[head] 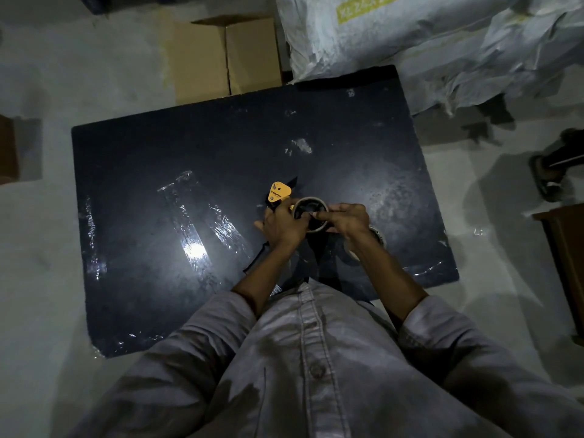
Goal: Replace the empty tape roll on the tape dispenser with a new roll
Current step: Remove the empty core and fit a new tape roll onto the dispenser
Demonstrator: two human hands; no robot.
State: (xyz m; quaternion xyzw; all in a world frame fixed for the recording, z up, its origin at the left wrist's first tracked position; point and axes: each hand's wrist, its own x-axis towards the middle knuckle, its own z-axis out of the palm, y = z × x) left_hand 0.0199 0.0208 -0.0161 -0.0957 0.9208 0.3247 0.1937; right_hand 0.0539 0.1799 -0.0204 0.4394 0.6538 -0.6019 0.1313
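Observation:
A yellow and black tape dispenser (279,192) is held above the dark table (177,147), and my left hand (282,227) grips its body. A thin brown cardboard ring, the tape roll core (308,205), sits on the dispenser's hub. My right hand (346,218) pinches this ring with fingers inside and outside its rim. Another tape roll (377,237) lies on the table just behind my right wrist, mostly hidden by it.
Strips of clear tape (196,229) are stuck to the table's left half. A cardboard box (227,58) stands on the floor beyond the table, large white sacks (426,42) at the back right. A sandalled foot (551,172) and a wooden piece of furniture (565,248) are at the right.

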